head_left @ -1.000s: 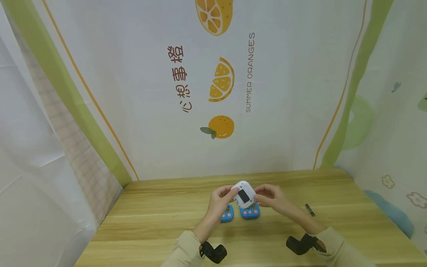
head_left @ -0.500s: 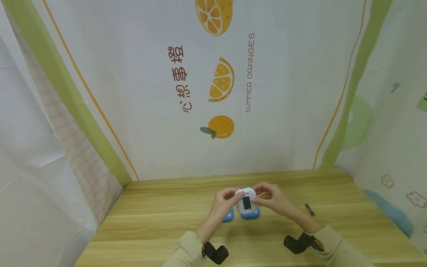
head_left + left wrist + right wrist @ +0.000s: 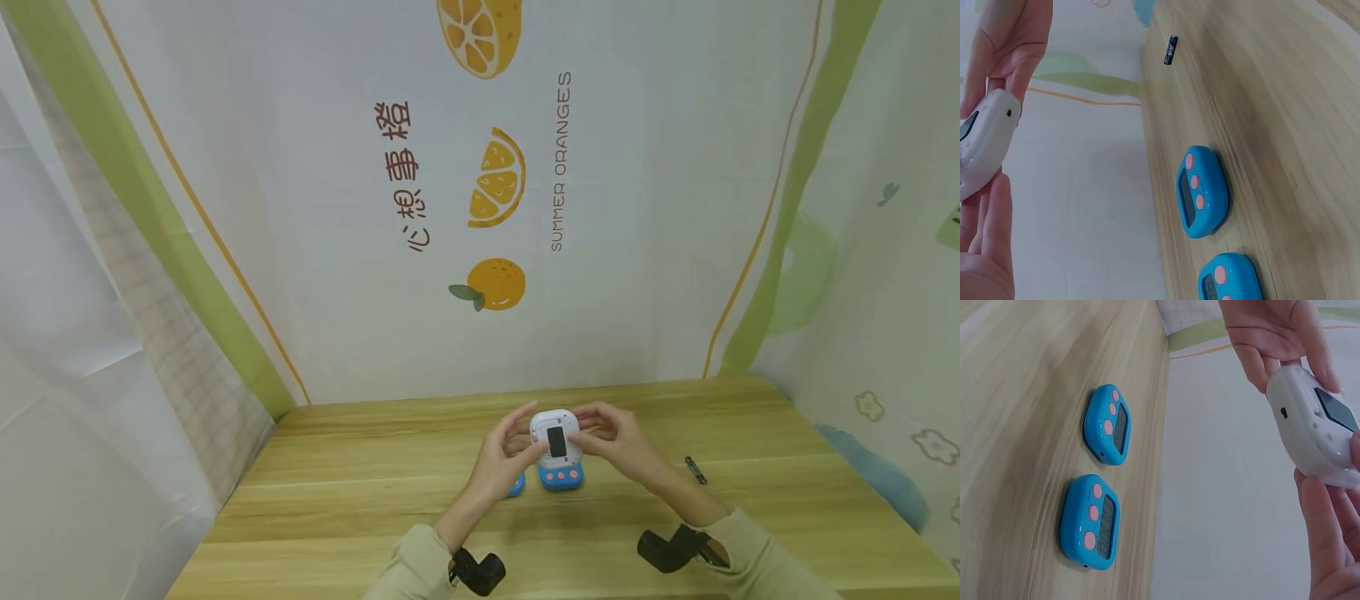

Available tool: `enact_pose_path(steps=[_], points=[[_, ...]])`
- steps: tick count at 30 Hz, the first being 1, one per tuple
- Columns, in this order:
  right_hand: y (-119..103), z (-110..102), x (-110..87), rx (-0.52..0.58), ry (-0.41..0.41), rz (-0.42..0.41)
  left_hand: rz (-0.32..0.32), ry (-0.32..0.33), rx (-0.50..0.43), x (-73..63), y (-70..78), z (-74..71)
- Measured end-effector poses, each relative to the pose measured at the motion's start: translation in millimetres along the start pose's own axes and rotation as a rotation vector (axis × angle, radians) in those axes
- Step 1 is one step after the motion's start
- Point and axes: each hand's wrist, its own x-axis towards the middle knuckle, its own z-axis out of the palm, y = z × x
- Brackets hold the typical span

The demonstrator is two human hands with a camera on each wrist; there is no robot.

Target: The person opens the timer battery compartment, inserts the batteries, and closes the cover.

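Both hands lower centre | left hand (image 3: 501, 454) and right hand (image 3: 617, 439) pinch white timer (image 3: 556, 437) between fingertips | two blue timers (image 3: 1102, 472) on table (image 3: 360, 492) beneath

Both forearms, in beige sleeves, reach forward from the near edge of the table and meet above its middle. The left hand (image 3: 501, 454) has its fingers partly spread and its thumb turned inward, pinching from the left. The right hand (image 3: 618, 442) faces it with curled fingers, pinching from the right, so the two hands nearly touch.
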Motion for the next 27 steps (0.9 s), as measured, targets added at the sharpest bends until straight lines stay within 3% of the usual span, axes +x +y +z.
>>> enact_pose_path(steps=[7,14,27], points=[[-1.2,0.2,-1.1,-0.016,-0.056,-0.082,0.019,0.024,-0.052,-0.1,-4.2,1.3],[-2.7,-1.3,-1.7,-0.043,-0.093,-0.123,-0.005,0.024,-0.111,-0.9,-5.0,1.2],[-9.2,5.3,-1.2,-0.022,-0.035,-0.044,-0.021,0.021,-0.104,-2.8,-3.4,0.9]])
